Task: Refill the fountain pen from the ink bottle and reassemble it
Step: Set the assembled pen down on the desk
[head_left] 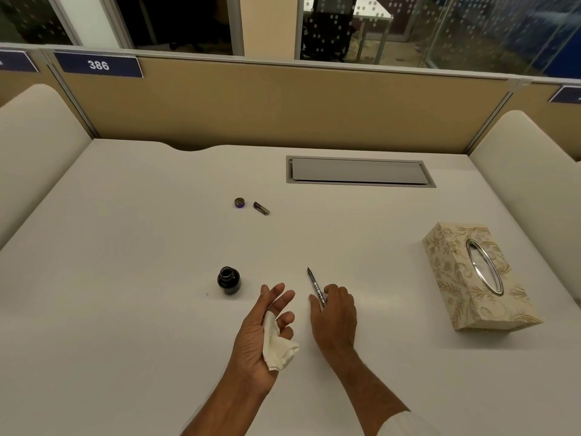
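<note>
A dark ink bottle [229,280] stands uncapped on the white desk, left of my hands. Its cap [239,202] lies farther back, with the pen barrel [261,208] beside it on the right. My left hand [267,328] is palm-up with its fingers spread, and a crumpled white tissue [278,344] is pinched between them. My right hand [334,316] rests on the desk, thumb and fingers around the rear of the pen's nib section [315,284]. The nib points away from me and lies low over the desk.
A floral tissue box [449,278] sits at the right. A grey cable hatch [358,171] is set into the desk at the back. A tan partition [283,108] closes off the far edge, with cream side panels at both sides.
</note>
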Available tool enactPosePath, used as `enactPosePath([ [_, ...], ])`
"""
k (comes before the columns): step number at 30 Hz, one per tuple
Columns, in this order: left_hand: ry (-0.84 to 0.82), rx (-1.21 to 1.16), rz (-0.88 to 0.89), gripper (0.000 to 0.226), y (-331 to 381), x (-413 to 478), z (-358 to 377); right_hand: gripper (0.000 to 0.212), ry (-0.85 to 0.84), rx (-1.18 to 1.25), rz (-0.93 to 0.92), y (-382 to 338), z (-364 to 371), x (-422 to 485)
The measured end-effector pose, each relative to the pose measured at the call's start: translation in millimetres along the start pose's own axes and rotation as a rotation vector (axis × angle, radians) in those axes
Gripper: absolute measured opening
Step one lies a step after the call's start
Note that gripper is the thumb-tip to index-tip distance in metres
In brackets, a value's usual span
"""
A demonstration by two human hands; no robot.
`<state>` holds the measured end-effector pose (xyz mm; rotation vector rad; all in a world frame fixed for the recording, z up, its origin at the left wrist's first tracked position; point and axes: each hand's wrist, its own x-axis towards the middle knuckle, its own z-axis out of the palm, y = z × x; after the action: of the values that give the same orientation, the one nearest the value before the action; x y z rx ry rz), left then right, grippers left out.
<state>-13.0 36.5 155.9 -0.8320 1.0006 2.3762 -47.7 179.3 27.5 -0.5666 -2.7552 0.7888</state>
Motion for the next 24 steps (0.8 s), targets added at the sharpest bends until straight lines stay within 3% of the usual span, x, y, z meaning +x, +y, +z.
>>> enactPosePath([
  [10,-0.137,-0.074,-0.046,0.036,11,-9,-19,0.049,-0.142,0.054,0.077,2,-24,-1],
  [13,-0.172,-0.085,-0.06,0.034,13,-14,-24,0.047,-0.118,0.087,0.127,-8,-36,-11],
  [17,-0.213,-0.098,-0.057,0.035,15,-21,-26,0.025,-0.088,0.373,0.266,-41,-76,-50],
  [21,-0.246,-0.104,-0.057,0.035,12,-37,-18,0.022,-0.273,0.704,0.386,-84,-135,-107],
  [24,-0.26,-0.126,-0.044,0.032,4,-46,-11,0.026,-0.38,0.812,0.442,-103,-164,-139],
])
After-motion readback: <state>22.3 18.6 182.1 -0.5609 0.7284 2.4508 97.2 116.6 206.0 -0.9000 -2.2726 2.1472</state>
